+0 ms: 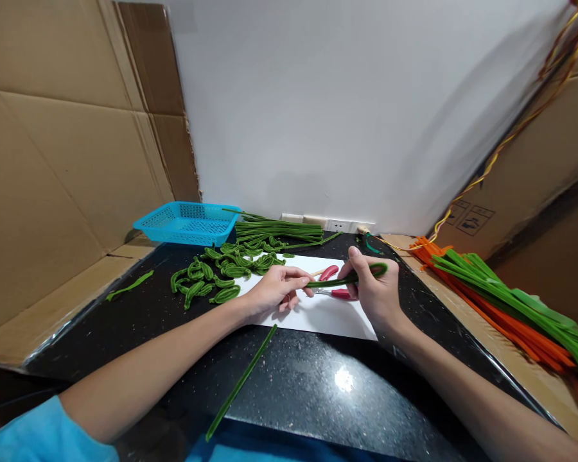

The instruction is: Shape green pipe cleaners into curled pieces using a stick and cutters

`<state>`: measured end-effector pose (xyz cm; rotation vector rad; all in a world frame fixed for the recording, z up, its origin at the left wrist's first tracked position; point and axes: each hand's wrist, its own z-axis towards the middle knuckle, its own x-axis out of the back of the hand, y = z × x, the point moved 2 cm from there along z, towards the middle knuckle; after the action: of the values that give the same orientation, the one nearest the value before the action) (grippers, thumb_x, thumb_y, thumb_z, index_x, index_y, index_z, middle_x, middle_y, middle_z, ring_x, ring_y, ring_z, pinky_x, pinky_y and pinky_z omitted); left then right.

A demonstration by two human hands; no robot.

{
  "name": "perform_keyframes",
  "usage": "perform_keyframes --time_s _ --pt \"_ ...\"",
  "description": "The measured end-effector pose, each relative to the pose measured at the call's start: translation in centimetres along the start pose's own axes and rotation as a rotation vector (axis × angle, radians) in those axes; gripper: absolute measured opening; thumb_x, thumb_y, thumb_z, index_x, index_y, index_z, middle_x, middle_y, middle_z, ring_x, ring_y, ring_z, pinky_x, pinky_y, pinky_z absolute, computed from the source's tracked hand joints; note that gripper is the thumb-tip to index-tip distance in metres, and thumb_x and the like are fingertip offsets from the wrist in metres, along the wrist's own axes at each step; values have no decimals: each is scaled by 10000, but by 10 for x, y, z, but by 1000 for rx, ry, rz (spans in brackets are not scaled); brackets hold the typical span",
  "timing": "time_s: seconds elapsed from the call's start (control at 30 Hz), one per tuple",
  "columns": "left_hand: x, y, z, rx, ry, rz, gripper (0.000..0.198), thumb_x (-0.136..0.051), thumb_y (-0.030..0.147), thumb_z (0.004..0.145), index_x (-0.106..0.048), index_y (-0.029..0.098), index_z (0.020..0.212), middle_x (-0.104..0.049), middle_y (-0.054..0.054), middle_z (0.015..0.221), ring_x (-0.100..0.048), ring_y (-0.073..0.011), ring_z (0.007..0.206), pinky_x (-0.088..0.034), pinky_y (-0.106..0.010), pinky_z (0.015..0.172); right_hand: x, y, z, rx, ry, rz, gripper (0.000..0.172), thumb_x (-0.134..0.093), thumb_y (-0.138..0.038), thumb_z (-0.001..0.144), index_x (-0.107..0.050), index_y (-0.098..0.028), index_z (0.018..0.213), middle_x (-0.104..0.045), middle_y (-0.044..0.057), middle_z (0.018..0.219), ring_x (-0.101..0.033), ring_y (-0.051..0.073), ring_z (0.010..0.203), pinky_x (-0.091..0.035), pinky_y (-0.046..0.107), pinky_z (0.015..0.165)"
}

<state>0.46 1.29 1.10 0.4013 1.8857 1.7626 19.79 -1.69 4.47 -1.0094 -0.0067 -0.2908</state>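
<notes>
Between my two hands runs a dark green pipe cleaner (pixel 334 282), bent back in a loop at its right end. My left hand (pixel 282 287) pinches its left end between thumb and fingers. Around the looped part, my right hand (pixel 378 289) is closed with the thumb up. Beneath the hands lies a white sheet (pixel 313 314), with red-handled pliers (pixel 328 273) on it, partly hidden by my right hand. Left of my left hand is a pile of folded green pipe-cleaner pieces (pixel 226 269). A straight green pipe cleaner (pixel 241 385) lies near the front edge.
A blue plastic basket (pixel 187 240) stands back left, beside a bundle of straight green pipe cleaners (pixel 279 231). Orange strips (pixel 505 321) and brighter green strips (pixel 525 301) lie at right on cardboard. Wall sockets (pixel 338 226) and a twisted yellow cord (pixel 494 163) are behind.
</notes>
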Motion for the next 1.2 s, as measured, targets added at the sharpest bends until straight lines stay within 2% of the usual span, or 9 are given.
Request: perform_keyframes --time_s 0.23,0.33,0.5,0.63,0.77,1.2 --pt "-2 1 0 -63 28 13 352 -772 407 824 -688 89 949 -713 -83 853 -451 -6 380 -289 -141 319 2 1 2 27 34 -28 562 -556 -577 965 -675 -158 611 -457 -25 397 -373 83 357 -261 227 384" --pt "-1 3 1 -149 132 29 376 -767 437 822 -683 93 948 -722 -90 861 -459 -14 386 -271 -145 311 2 0 4 32 35 -14 503 -585 -553 960 -664 -165 650 -448 -42 423 -367 74 373 -265 219 387" --pt "7 7 2 -267 367 20 354 -762 422 826 -681 99 947 -714 -64 812 -438 -14 368 -271 -154 314 -4 0 3 -35 -122 17 386 -679 -511 907 -681 -167 733 -497 -47 481 -384 68 381 -310 212 378" --pt "14 6 3 -278 476 -14 335 -748 423 841 -674 112 939 -702 -46 824 -447 -12 365 -248 -150 299 -10 6 2 -89 -263 8 350 -718 -493 876 -705 -154 790 -617 1 601 -473 83 422 -393 221 395" --pt "16 5 3 -272 503 -37 310 -747 403 847 -663 114 921 -690 -33 810 -454 -10 363 -250 -145 298 -12 9 2 -92 -352 -10 299 -719 -450 884 -721 -154 845 -676 28 708 -515 76 447 -424 213 412" --pt "14 9 0 -275 492 -19 342 -820 365 781 -690 129 992 -683 -44 908 -464 -3 375 -265 -160 305 -11 10 2 -74 -378 -8 309 -720 -457 880 -764 -153 908 -715 50 763 -534 79 451 -450 216 408"
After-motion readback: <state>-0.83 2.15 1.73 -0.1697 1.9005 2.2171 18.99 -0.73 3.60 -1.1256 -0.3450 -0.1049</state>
